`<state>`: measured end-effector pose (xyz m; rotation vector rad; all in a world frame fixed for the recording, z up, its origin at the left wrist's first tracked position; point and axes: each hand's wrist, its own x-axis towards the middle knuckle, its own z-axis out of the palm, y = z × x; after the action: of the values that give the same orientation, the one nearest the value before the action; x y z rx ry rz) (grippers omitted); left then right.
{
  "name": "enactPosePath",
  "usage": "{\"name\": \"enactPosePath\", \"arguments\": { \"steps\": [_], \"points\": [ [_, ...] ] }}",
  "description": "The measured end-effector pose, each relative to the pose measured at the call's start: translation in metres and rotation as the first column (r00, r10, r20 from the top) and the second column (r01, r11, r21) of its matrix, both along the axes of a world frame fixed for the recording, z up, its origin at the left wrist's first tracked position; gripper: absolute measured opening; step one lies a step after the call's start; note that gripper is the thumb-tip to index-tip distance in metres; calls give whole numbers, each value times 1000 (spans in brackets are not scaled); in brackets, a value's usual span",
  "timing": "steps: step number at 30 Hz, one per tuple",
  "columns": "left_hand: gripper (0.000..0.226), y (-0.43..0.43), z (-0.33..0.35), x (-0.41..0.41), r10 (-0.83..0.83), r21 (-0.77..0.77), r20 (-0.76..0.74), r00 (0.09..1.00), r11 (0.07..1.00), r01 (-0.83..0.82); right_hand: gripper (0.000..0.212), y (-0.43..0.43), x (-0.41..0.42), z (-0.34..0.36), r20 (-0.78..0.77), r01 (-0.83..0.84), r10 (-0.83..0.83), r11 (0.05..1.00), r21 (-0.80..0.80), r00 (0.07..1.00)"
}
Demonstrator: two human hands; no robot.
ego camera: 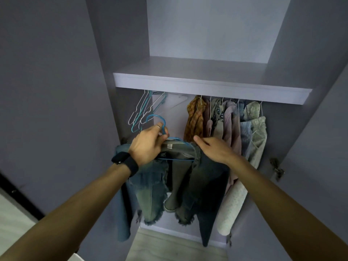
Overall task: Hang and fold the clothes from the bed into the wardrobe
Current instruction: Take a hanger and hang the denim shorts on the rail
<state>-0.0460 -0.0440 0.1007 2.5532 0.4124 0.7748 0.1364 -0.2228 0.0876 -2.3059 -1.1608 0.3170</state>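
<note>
Faded denim jacket (150, 187), frayed hems, on a blue hanger (157, 117), held in front of the wardrobe (131, 53) opening, below the shelf (207, 85). Left hand (148, 146) grips the hanger neck. Right hand (212, 149) rests on the jacket's right shoulder; can't tell if it's pinching. Grey-lilac interior, pale floor (169, 247). Empty hangers (143, 112) left, hung clothes (231, 125) right, gap between them.

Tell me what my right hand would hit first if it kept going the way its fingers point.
From the right hand, probably the blue hanger's hook, which the left hand grips; depth is unclear.
</note>
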Motion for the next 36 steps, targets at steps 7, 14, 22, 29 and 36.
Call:
{"name": "enactPosePath", "arguments": {
  "steps": [7,14,22,29,36],
  "points": [
    [4,0,3,-2,-19,72,-97,995,997,26,25,-22,-4,-44,260,-218,135,919,327,956],
    [10,-8,18,13,-44,135,-122,992,989,61,45,-7,-31,-39,724,22,-233,957,288,650],
    [12,-3,15,15,-79,229,-133,988,967,108,26,6,-21,6,77,155,-185,943,293,980],
    [10,8,20,12,-80,150,-21,997,985,82,28,-3,12,4,-12,-47,53,962,269,999],
    [3,11,25,15,-120,162,-85,989,978,133,55,-17,34,-39,312,-17,-13,996,93,950]
  ]
}}
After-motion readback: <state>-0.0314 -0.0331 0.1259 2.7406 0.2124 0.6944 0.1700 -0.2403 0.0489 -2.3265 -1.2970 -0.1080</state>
